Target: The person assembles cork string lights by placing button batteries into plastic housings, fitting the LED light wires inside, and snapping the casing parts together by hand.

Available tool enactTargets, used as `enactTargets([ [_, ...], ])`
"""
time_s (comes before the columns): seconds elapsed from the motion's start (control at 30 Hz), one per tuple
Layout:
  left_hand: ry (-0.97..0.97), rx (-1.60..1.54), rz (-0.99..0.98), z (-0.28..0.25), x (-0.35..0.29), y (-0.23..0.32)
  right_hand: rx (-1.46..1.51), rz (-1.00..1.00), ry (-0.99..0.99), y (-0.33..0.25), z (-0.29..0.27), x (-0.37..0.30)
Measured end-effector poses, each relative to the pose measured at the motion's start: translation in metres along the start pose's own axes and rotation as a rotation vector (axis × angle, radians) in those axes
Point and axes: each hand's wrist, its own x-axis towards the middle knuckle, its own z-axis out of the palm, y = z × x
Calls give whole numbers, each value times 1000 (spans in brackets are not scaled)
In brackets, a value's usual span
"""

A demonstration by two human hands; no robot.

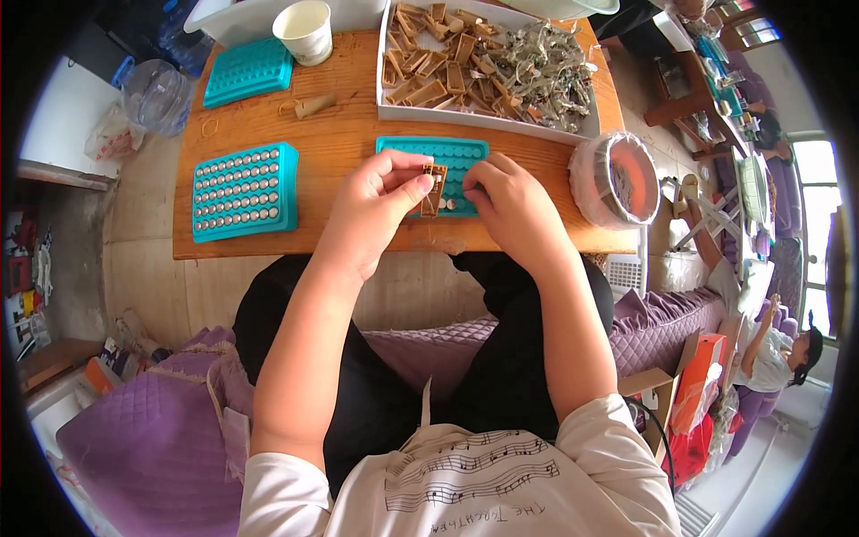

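My left hand (386, 199) pinches a small brown rectangular case (431, 195) upright between thumb and fingers. Opposite it, my right hand (508, 201) has its fingers curled together over the right side of a teal tray with holes (463, 152). Whatever those fingertips hold, if anything, is hidden. A few small silver round pieces (449, 205) lie near the tray's front edge, between my hands. To the left, a second teal tray (289, 201) carries rows of silver round pieces (237, 186).
A white shallow box (483, 124) at the back holds loose brown cases (429, 64) and a heap of silvery pieces (541, 72). A lined bucket (586, 183) stands at the table's right edge. Back left are a paper cup (305, 36), another teal tray (249, 73) and a brown piece (315, 105).
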Motion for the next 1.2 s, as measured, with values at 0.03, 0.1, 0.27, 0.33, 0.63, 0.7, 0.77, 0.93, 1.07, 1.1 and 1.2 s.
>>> enactTargets([
  [0.03,6,5,-13,1,-1,0,-21,18,40,-3,-1,-1],
  [0.1,17,31,-29,4,1,2,115,17,105,-8,-5,2],
  [0.27,-19,19,3,5,2,-2,348,-84,281,-18,-2,8],
  [0.33,-7,3,-5,6,2,-3,356,-73,258,-19,-2,8],
  [0.63,16,35,-6,10,1,0,241,-121,258,-18,3,9],
  [0.7,25,29,2,8,0,-1,226,-151,265,-18,6,9],
  [0.77,31,22,11,8,0,-3,208,-180,274,-18,8,9],
  [0.93,75,-120,15,8,1,-8,140,-247,320,-20,12,9],
  [1.07,99,-231,-5,10,2,-8,160,-242,293,-23,13,10],
  [1.1,96,-280,2,10,4,-8,211,-214,303,-25,15,11],
  [1.2,94,-356,10,8,2,-6,296,-170,280,-27,14,12],
])
